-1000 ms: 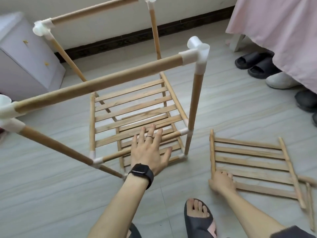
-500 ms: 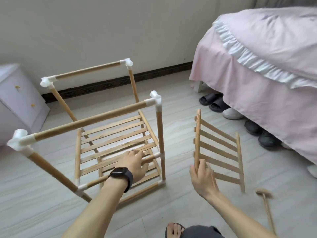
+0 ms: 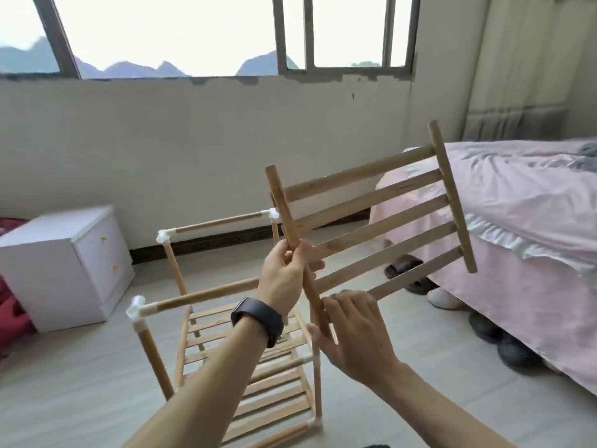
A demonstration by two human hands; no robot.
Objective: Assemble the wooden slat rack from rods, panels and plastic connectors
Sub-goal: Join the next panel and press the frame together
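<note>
Left hand [image 3: 284,279] gripping side rail of pale wooden slat panel [image 3: 371,221], right hand [image 3: 353,333] curling round rail's lower end, hiding it, left forearm [image 3: 206,392] partly covering wooden rod rack [image 3: 206,294] beyond.

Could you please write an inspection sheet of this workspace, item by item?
Surface: pale floor; the rack frame stands on it.
Job's things: slat panel held in the air, tilted; frame has white connectors and slat shelves low inside.
Clutter: shoes by the bed.
Hands: left hand grips the panel's side rail; right hand holds its lower end.
Cables: nothing seen.
Surroundings: white cabinet, pink bed, window.
</note>
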